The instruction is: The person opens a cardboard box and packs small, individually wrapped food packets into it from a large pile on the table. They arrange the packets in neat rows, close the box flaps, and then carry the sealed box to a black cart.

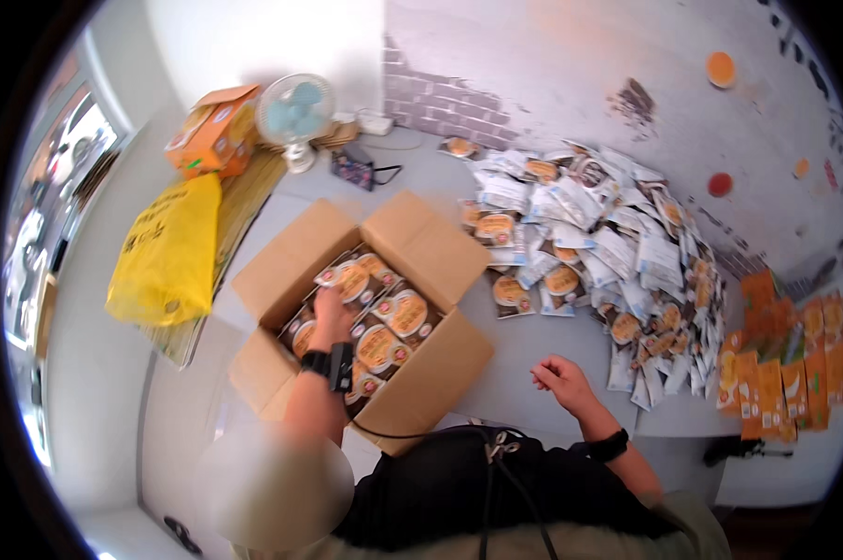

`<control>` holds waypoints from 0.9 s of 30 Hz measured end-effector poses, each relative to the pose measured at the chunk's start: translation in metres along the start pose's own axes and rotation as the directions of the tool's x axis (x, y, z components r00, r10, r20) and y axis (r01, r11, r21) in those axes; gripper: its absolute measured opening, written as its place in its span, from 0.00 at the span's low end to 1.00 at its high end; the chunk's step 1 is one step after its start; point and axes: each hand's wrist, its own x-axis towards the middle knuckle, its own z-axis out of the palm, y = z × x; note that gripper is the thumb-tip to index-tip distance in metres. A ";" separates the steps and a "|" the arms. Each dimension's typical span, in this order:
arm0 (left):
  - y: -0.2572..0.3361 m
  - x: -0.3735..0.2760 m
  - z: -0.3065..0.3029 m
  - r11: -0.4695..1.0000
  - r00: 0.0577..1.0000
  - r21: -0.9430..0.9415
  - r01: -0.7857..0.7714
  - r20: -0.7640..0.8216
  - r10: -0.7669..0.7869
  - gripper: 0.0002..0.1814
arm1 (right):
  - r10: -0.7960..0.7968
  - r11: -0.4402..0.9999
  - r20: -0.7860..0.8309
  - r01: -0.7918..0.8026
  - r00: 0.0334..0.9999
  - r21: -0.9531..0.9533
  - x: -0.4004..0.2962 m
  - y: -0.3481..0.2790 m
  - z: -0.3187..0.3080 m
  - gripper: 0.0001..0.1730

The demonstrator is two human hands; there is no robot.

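My left hand (332, 313) reaches into an open cardboard box (428, 245) and touches the printed food packets near its left side. Whether its fingers grip one is hidden by the hand itself. Dark packets with a round food picture, such as this packet (407, 313), lie in the box face up, side by side. The box flaps are folded outward. My right hand (565, 383) hovers above the grey table (512, 357) to the right of the box, its fingers curled together and no object visible in them. Ahead of it spreads a large heap of similar packets (603, 245), many with white backs up.
A yellow plastic bag (173, 252) bearing writing lies at the left, beside an orange carton (215, 133). Behind the box stand a small desk fan (297, 115) and a patterned face mask (355, 170). Orange cartons (771, 378) are stacked at the far right.
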 end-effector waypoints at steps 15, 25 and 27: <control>-0.003 -0.116 -0.005 0.984 0.998 0.176 -0.025 0.058 0.015 0.24 | 0.179 0.493 -0.528 0.389 0.830 0.778 0.076 0.013 -0.201 0.09; -0.023 -0.205 0.038 0.981 0.975 0.184 0.056 0.200 -0.093 0.21 | 0.270 0.395 -0.439 0.318 0.857 0.862 0.132 0.011 -0.227 0.11; -0.034 -0.212 0.035 0.978 0.961 0.191 0.081 0.246 -0.127 0.20 | 0.253 0.472 -0.519 0.365 0.816 0.803 0.134 0.013 -0.230 0.12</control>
